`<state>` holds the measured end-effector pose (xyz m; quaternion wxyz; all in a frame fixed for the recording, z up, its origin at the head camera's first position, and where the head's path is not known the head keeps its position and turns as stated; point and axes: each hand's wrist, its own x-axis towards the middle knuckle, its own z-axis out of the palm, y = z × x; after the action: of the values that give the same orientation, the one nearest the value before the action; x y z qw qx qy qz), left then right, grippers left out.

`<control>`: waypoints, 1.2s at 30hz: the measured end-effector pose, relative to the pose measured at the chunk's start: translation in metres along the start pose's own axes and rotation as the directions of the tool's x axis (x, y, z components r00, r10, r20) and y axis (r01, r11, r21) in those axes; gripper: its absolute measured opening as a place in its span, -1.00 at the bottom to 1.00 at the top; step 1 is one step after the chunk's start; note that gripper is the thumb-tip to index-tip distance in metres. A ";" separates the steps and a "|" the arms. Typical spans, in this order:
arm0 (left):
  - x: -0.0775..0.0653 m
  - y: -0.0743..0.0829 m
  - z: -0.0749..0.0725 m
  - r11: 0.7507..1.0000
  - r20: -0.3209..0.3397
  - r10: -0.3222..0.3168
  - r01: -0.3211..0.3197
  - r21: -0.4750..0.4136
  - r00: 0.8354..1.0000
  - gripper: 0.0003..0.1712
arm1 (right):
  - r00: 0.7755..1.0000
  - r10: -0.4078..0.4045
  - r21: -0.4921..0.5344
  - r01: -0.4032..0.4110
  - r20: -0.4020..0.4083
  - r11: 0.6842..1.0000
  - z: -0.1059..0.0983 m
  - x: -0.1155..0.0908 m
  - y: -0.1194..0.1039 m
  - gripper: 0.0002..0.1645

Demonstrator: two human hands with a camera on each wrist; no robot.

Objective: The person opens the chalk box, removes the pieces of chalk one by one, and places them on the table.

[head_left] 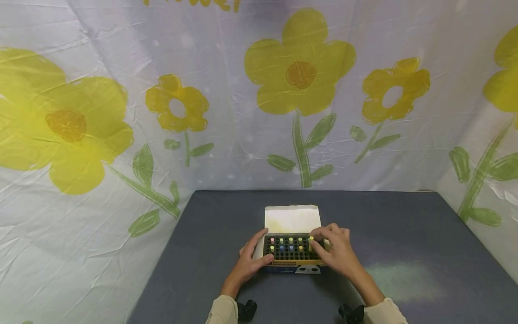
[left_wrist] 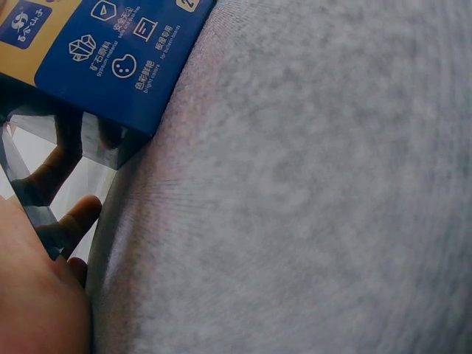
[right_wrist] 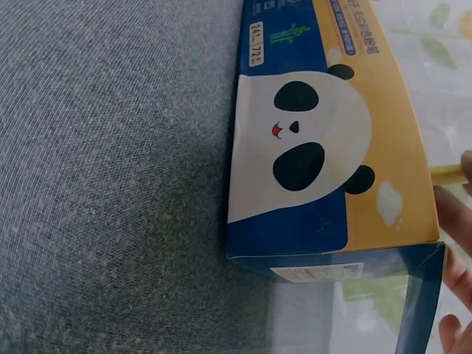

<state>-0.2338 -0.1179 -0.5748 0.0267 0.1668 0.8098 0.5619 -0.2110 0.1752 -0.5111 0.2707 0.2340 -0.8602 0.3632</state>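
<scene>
An open chalk box [head_left: 279, 269] with a panda on its front sits on the table, its white lid [head_left: 292, 219] raised at the back. Inside is a dark tray of holes [head_left: 288, 257], with several coloured chalk sticks [head_left: 281, 248] standing in it. My left hand [head_left: 247, 262] grips the box's left side, thumb at the front rim and fingers towards the back. At the right end, my right hand [head_left: 339, 253] pinches a yellow chalk stick [head_left: 310, 244] upright between thumb and fingers. In the right wrist view that yellow stick shows just above the box's edge.
A dark grey table [head_left: 404, 238] surrounds the box. Behind it and at both sides hangs a pale cloth [head_left: 238, 148] printed with yellow flowers. Black wrist straps [head_left: 247, 310] show at the cuffs.
</scene>
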 end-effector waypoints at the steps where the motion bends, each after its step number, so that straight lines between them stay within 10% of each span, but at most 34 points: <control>1: 0.000 0.000 0.000 1.000 0.001 0.002 -0.002 -0.001 1.000 -0.13 | 1.000 -0.004 -0.004 0.004 -0.009 1.000 0.000 0.000 0.001 -0.73; 36: -0.001 0.004 0.000 1.000 -0.004 0.003 -0.003 -0.002 1.000 -0.15 | 0.985 0.075 0.167 -0.049 -0.156 0.985 -0.025 0.003 0.004 -0.65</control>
<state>-0.2318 -0.1172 -0.5711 0.0246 0.1668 0.8090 0.5631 -0.2082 0.1960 -0.4969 0.3082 0.1981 -0.8097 0.4584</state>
